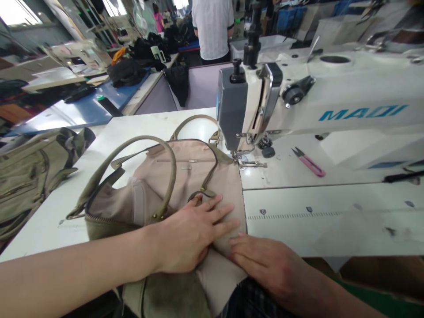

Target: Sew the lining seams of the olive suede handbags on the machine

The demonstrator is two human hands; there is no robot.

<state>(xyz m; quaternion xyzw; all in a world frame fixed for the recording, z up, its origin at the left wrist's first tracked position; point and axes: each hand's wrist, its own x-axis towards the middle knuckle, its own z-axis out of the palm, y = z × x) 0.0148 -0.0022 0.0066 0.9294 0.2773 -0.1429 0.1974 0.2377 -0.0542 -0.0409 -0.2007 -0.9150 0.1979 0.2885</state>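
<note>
Some green bags (33, 172) lie at the far left, by the edge of the white surface (49, 221). Behind them is a blue table (88, 108) with dark cloth on it. Next comes the big bag (179, 183), lying open on the surface with part of it hanging over the near edge. It is green outside and soft pink inside, with two round handles, a dark zip and a small pocket slit. The left hand (195, 229) is flat on the pink cloth, with its fingers spread. Behind, a person in a white shirt (213, 28) stands near a gray bin (278, 43). The bag's far right edge goes under the needle end of a white sewing machine (318, 92). The right hand (265, 265) rests on the cloth's right edge, fingers close together and a bit bent; I cannot tell if it pinches the cloth. Pink snips (309, 163) lie farther right, past a ruler strip's (288, 215) left end.
</note>
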